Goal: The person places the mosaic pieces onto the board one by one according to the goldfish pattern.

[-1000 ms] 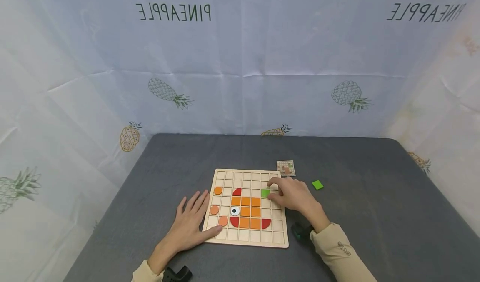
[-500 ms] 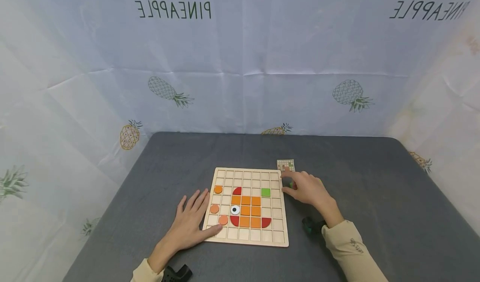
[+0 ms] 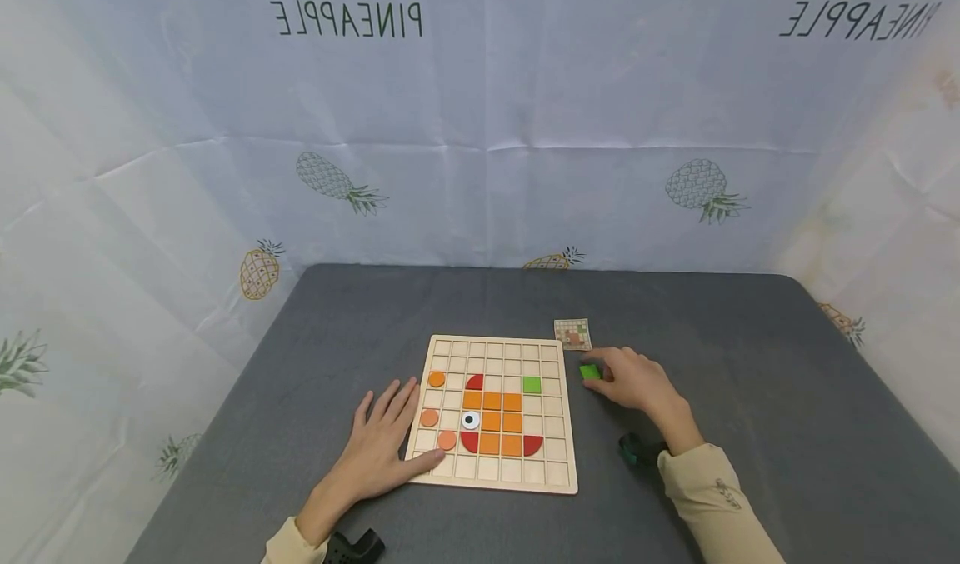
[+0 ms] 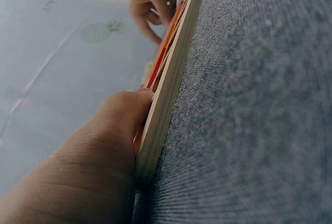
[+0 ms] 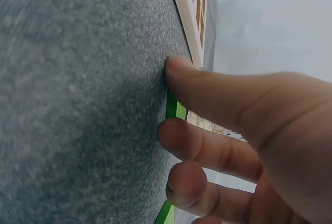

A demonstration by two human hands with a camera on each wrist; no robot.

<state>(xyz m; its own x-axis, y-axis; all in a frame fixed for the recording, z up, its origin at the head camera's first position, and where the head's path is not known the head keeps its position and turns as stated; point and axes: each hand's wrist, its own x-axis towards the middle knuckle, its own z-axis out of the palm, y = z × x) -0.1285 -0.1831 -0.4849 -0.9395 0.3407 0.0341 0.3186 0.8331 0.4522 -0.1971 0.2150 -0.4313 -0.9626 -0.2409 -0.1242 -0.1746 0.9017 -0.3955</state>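
Note:
My left hand (image 3: 378,447) lies with fingers spread at the left edge of a wooden grid board (image 3: 553,472), its thumb on the lower left corner. Thumb and fingertips of my right hand (image 3: 637,385) pinch a green square tile (image 3: 590,371) on the table, right of the board. The right wrist view has this tile (image 5: 175,105) between thumb and finger, with another green tile (image 5: 166,214) lower down, partly hidden. Set on the board are orange squares (image 3: 491,421), red quarter-circles (image 3: 532,446), a white eye piece (image 3: 470,420) and one green square (image 3: 531,385).
Several orange discs (image 3: 429,418) lie on the board's left side. A small pattern card (image 3: 572,333) lies by its upper right corner. The dark grey table (image 3: 690,322) extends around, with a pineapple-print cloth (image 3: 480,89) behind.
My right hand has left the green square on the board and moved right to a green tile on the table. The left hand stays put.

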